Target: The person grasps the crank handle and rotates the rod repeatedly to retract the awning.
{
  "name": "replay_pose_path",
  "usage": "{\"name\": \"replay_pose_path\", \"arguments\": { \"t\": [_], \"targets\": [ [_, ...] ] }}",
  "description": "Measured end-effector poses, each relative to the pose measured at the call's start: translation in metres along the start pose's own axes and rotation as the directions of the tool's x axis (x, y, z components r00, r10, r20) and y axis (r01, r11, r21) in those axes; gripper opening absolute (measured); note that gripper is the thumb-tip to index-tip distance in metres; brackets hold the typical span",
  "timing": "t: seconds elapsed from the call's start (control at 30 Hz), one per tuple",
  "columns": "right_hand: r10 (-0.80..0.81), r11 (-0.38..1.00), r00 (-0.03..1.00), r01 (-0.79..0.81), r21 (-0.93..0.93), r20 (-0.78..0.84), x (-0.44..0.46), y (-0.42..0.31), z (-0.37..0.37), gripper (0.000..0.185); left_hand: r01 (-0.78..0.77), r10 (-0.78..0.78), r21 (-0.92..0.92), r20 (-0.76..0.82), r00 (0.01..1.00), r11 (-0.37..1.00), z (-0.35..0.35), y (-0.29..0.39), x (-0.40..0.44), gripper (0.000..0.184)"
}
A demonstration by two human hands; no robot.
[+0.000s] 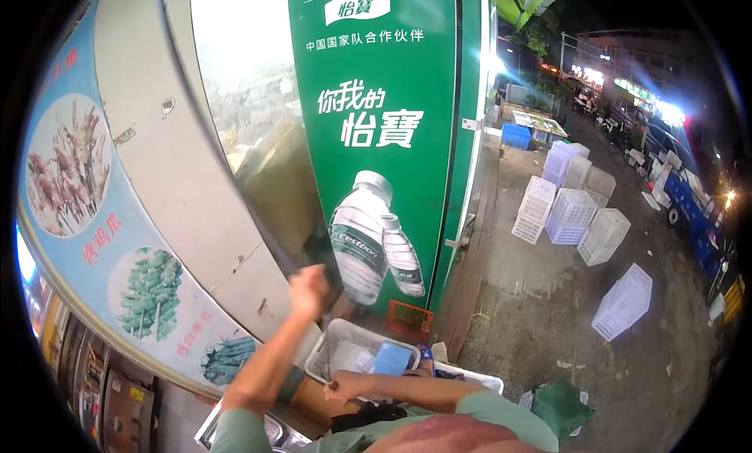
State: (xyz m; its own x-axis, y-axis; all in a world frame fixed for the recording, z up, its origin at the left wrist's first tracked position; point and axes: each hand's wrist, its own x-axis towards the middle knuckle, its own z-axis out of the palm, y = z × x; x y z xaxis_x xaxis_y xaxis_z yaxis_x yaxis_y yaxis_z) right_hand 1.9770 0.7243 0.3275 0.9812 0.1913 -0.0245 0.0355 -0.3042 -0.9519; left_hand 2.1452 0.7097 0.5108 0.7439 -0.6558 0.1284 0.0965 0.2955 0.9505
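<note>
My left hand (309,290) is raised in front of the storefront, its fingers closed around a long thin dark pole (222,150). The pole slants up and left from the fist to the top edge of the view, looking bent by the lens. Lower down, close to my body, my right hand (349,385) is also closed, around what looks like the pole's lower end. Behind my right hand stands a pale plastic basket (319,357) with a blue flat item (393,359) and clear plastic in it.
A green bottled-water fridge (376,171) stands straight ahead, beside a food-picture banner (125,210) on the left. Several white crates (572,210) stand on the pavement at right, one lying apart (623,302). A green bag (561,410) lies near my right side.
</note>
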Motion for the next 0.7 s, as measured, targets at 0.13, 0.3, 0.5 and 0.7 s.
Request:
{"name": "replay_pose_path", "arguments": {
  "t": [0.13,0.3,0.5,0.7],
  "targets": [
    [-0.035,0.950,0.984,-0.021,-0.311,-0.174,0.045,0.018,-0.123,0.044,0.255,-0.164,-0.145,0.454,0.876,0.956,0.077,0.021,-0.094,0.027],
    [0.215,0.928,0.759,-0.355,-0.114,-0.615,0.020,0.041,-0.200,0.052,0.046,-0.034,-0.070,0.162,0.986,0.996,-0.071,0.023,-0.030,0.026],
    [0.119,0.987,0.989,-0.128,-0.097,-0.090,-0.001,-0.023,-0.005,0.032,0.075,-0.056,-0.120,0.160,0.986,0.990,0.009,0.015,-0.012,0.033],
    [0.279,0.795,0.843,-0.471,-0.382,-0.460,0.025,-0.005,-0.182,0.047,0.296,-0.256,-0.070,0.342,0.904,0.953,0.026,0.032,-0.109,0.035]
  ]
}}
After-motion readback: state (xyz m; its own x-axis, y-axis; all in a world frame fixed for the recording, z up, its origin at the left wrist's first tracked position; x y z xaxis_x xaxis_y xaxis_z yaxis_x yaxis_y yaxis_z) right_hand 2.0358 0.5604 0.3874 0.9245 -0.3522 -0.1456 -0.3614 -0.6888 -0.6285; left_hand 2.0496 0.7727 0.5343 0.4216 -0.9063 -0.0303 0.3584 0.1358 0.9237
